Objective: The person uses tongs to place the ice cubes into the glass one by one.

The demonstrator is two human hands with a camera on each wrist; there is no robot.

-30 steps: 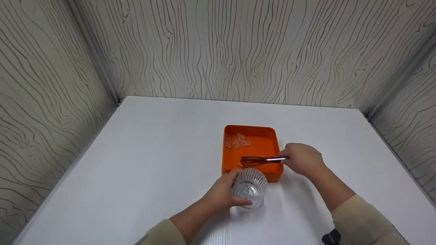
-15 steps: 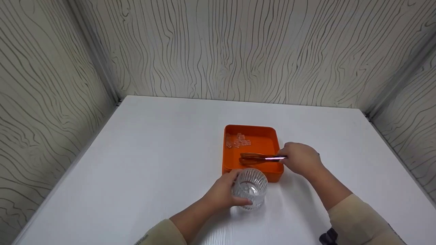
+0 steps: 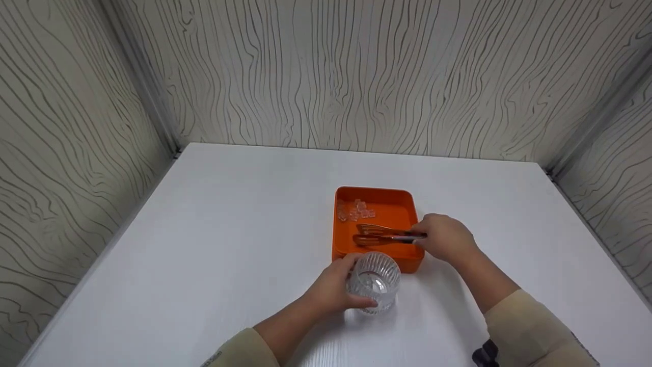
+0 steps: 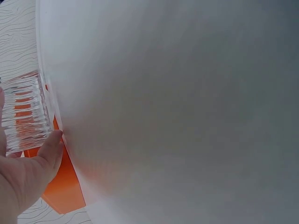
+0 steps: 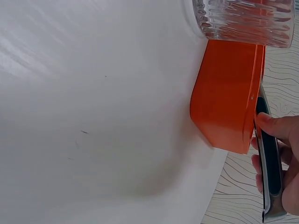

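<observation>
My left hand (image 3: 331, 288) grips a clear ribbed drinking glass (image 3: 382, 280) by its side, with the thumb along the near wall. The glass stands against the near side of an orange tray (image 3: 395, 211), and water-clear glass shows nothing distinct inside. In my right hand (image 3: 448, 237) is a pair of tongs (image 3: 400, 238), its slotted ends spread a little apart over the near half of the tray. The right wrist view shows the thumb on the dark handle grip (image 5: 269, 158). Several clear cubes (image 3: 360, 210) lie in the tray's far left corner.
A white table (image 3: 229, 214) carries everything. Wood-grain patterned panels (image 3: 326, 76) rise behind it and at both sides. A small black device (image 3: 485, 353) sits by the right sleeve.
My right hand has shifted slightly left with the tongs, and their ends have spread wider apart. The left hand, glass and tray have stayed in place.
</observation>
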